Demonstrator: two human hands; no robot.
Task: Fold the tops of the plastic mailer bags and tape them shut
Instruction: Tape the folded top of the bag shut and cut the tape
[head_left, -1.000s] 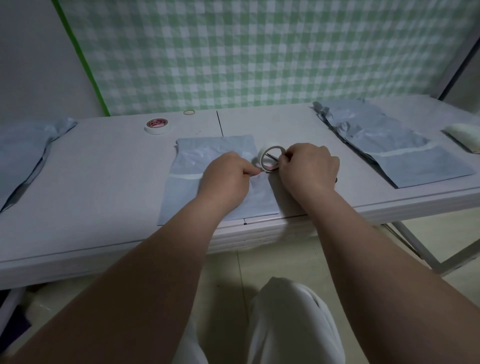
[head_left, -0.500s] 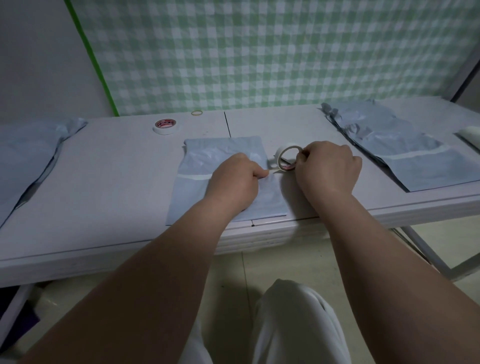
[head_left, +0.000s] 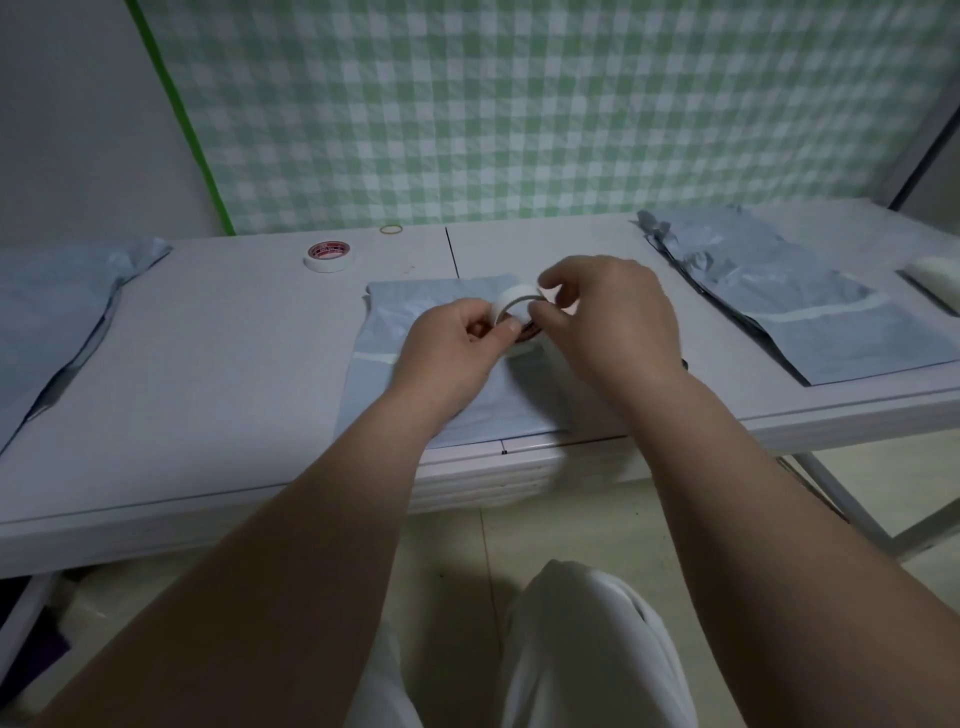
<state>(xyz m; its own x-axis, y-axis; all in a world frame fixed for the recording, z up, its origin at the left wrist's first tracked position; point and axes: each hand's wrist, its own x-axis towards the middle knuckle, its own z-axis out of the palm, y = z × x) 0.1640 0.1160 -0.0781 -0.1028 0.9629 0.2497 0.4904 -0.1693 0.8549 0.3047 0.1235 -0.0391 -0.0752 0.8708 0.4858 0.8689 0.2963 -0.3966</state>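
At near table (head_left: 208, 374) edge, mailer bag (head_left: 415, 304) lies flat. Just above it, left hand (head_left: 452, 345) and right hand (head_left: 610, 322) both pinch tape roll (head_left: 511, 305) — lifted since a second ago. Likely freeing tape end; seal unfinished. Beyond — spare roll (head_left: 331, 255).
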